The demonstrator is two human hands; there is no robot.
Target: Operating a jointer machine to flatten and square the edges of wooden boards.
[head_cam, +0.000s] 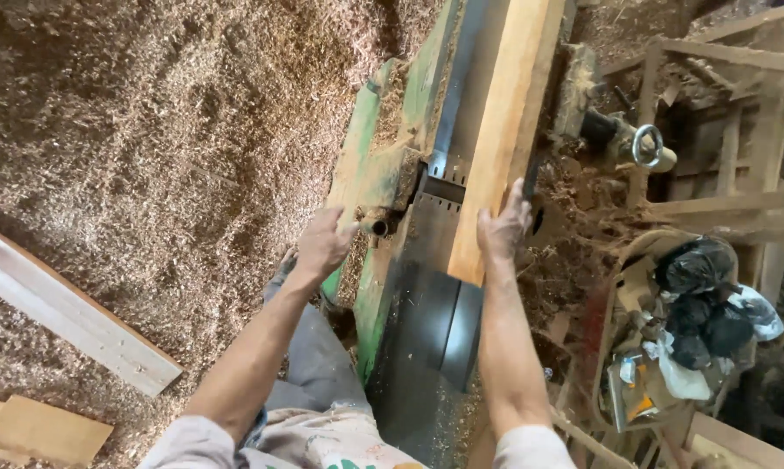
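Note:
A long pale wooden board [506, 113] lies lengthwise on the dark steel bed of a green planing machine [426, 321], its near end over the bed. My right hand [505, 227] grips the board's near right edge. My left hand [324, 243] is raised beside the machine's green left side [367, 165], fingers apart, holding nothing, close to a small round fitting [379, 227].
Thick wood shavings [148, 148] cover the floor at left. A pale plank [70, 317] and a wood offcut [36, 430] lie at lower left. A metal handwheel [648, 146], wooden frames [739, 200] and a basket of black and white bags [704, 313] crowd the right.

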